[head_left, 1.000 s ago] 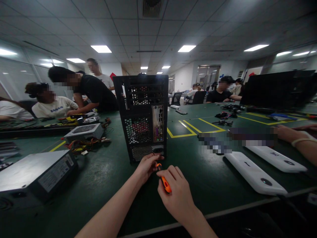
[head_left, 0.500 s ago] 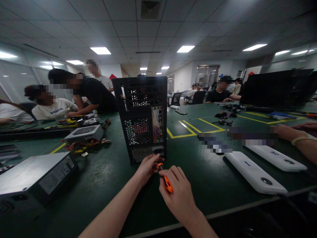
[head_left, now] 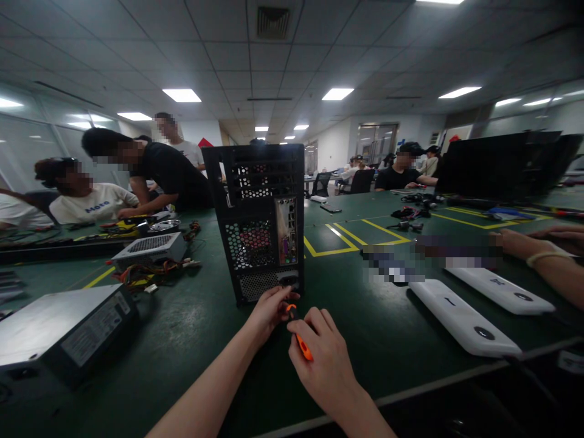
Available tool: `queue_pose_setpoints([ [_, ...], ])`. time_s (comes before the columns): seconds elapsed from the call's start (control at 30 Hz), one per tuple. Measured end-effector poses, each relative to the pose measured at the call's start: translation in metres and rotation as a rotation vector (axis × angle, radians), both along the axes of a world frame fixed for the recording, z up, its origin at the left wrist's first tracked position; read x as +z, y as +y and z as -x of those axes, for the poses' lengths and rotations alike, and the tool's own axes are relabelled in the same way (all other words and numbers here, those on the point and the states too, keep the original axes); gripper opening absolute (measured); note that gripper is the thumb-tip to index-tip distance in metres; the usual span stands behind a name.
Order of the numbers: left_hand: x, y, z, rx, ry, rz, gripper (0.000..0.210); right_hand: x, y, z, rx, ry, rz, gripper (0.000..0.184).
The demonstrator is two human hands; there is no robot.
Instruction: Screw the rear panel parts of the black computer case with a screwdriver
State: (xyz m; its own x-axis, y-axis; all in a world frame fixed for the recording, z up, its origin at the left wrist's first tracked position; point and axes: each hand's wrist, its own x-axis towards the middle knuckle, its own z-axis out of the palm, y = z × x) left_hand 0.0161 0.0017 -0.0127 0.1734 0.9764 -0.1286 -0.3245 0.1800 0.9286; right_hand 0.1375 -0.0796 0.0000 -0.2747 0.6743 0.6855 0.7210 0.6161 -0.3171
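A black computer tower case (head_left: 267, 213) stands upright on the green table, its rear panel with vents and ports toward me. My right hand (head_left: 322, 365) is closed around the orange and black handle of a screwdriver (head_left: 303, 348), which points at the bottom of the case. My left hand (head_left: 271, 313) is closed near the lower right corner of the rear panel, its fingertips together at the front end of the screwdriver. Those fingers hide the screwdriver's tip and whatever they pinch. A power supply (head_left: 269, 285) fills the bottom of the case.
Two loose power supplies, a large one (head_left: 59, 334) and a smaller one (head_left: 150, 246) with cables, lie left. White devices (head_left: 465, 319) lie right, near another person's hand (head_left: 515, 243). Monitors (head_left: 502, 167) stand at the back right. Several people work around the table (head_left: 182, 377).
The view has shifted slightly. My right hand and the screwdriver handle have turned a little, with less of the orange showing. My left hand stays at the bottom of the case.
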Motion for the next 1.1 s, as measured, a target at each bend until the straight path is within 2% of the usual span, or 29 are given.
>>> queue_pose_setpoints([
  [0.1,-0.0006,0.0001,0.0007,-0.008,0.016,0.007,0.031,0.0009,-0.0003,-0.0007,-0.017,0.032,0.013,0.015],
  [0.2,0.0001,-0.0008,0.001,-0.015,0.027,-0.011,0.031,0.0005,0.0001,-0.0009,0.001,0.072,0.069,0.023],
  [0.33,0.0001,-0.001,0.0012,-0.005,0.048,-0.025,0.03,-0.0025,0.0018,0.0006,-0.033,0.033,0.038,0.01],
  [0.5,-0.0017,0.0014,0.0013,0.021,0.047,-0.01,0.027,-0.0006,0.0011,0.0025,-0.018,-0.062,0.011,0.006],
  [0.63,-0.0001,0.0013,0.0008,0.025,0.04,-0.018,0.027,0.0001,0.0002,0.0028,-0.008,0.029,0.095,0.022],
  [0.73,0.0013,-0.0003,0.0004,0.018,0.066,-0.005,0.029,-0.0028,0.0013,0.0028,-0.011,0.024,0.063,0.013],
  [0.83,0.0013,-0.0015,0.0004,0.048,0.13,-0.003,0.031,-0.0035,0.0016,0.0029,-0.024,-0.048,-0.003,0.013],
  [0.93,0.0008,-0.0012,0.0008,0.08,0.179,-0.022,0.031,-0.0005,0.0001,0.0028,-0.012,-0.04,0.019,0.009],
  [1.03,0.0001,0.0005,0.0011,0.077,0.161,-0.028,0.03,0.0007,-0.001,0.0021,0.011,0.043,0.087,0.023],
  [1.1,-0.0008,0.0016,0.0011,0.071,0.15,-0.022,0.029,-0.0012,-0.0005,0.0016,0.01,0.073,0.077,0.018],
])
